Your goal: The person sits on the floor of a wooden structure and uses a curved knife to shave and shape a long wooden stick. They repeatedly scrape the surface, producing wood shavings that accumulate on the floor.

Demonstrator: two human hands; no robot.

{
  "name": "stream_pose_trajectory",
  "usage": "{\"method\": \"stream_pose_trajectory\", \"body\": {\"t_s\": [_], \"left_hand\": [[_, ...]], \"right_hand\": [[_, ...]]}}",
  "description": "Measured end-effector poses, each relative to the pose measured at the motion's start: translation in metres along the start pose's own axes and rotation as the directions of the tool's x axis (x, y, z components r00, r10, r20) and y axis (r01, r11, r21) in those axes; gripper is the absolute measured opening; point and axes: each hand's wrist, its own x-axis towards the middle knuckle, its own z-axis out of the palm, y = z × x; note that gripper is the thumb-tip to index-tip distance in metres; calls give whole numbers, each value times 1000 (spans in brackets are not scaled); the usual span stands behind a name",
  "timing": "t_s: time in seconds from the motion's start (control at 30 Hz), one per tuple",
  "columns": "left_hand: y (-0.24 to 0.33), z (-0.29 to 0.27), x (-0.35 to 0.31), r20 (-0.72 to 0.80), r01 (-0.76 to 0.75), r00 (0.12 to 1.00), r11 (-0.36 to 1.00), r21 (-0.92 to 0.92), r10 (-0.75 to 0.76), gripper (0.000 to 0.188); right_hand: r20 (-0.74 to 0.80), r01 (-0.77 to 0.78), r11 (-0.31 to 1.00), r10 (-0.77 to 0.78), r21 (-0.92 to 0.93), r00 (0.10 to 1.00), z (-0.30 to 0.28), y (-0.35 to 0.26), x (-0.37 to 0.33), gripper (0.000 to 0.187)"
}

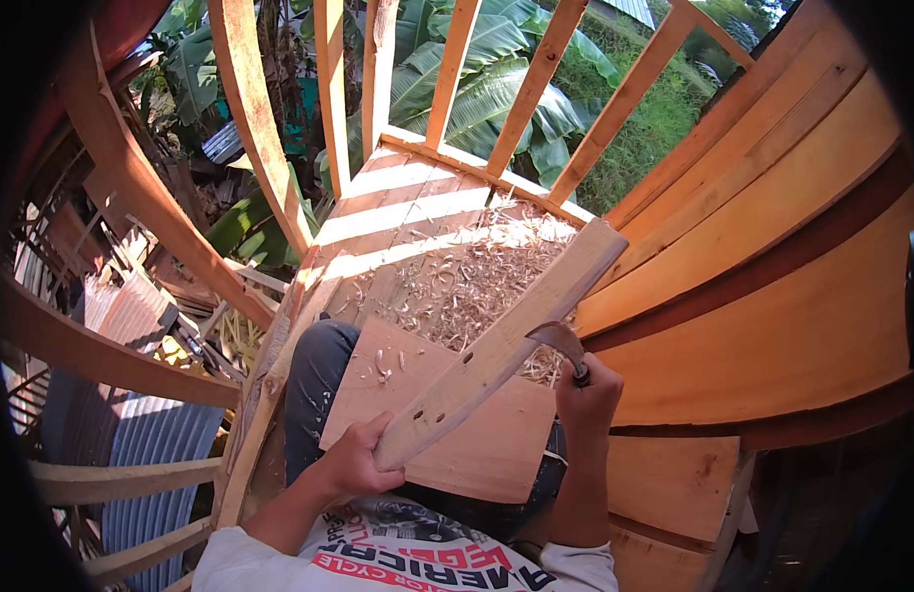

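Observation:
A long wooden plank (506, 340) slants from near my lap up to the far right, with a few dark holes in its face. Its near end is gripped by my left hand (361, 462), the fingers closed around the edge. My right hand (589, 397) is wrapped round the handle of a curved knife (558, 340), whose hooked blade points left and meets or overlaps the plank's right edge; I cannot tell whether it touches. Beneath the plank, a thin flat board (477, 424) lies across my lap, with a few curled shavings on its left part.
Wood shavings (457, 286) cover much of the plank floor (388, 197) ahead. Upright wooden slats (334, 99) form a railing at the front and left. A wall of wooden boards (743, 326) stands close on the right. Corrugated metal sheets (156, 464) lie below, outside the railing.

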Motion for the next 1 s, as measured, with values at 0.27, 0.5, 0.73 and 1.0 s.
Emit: {"method": "stream_pose_trajectory", "body": {"t_s": [0.27, 0.5, 0.73, 1.0], "left_hand": [[-13, -8, 6, 62, 72, 996, 989, -130, -64, 55], [-17, -18, 8, 159, 175, 977, 955, -241, -139, 59], [-17, -7, 10, 122, 169, 980, 981, -95, -157, 56], [-16, -16, 13, 55, 139, 990, 979, -150, -133, 61]], "right_hand": [[3, 65, 997, -65, -48, 998, -2, -26, 24, 24], [99, 127, 976, -111, -179, 989, 8, -25, 27, 12], [106, -55, 986, 73, -159, 992, -9, 6, 43, 28], [226, 152, 976, -114, -159, 967, 19, -21, 29, 31]]}}
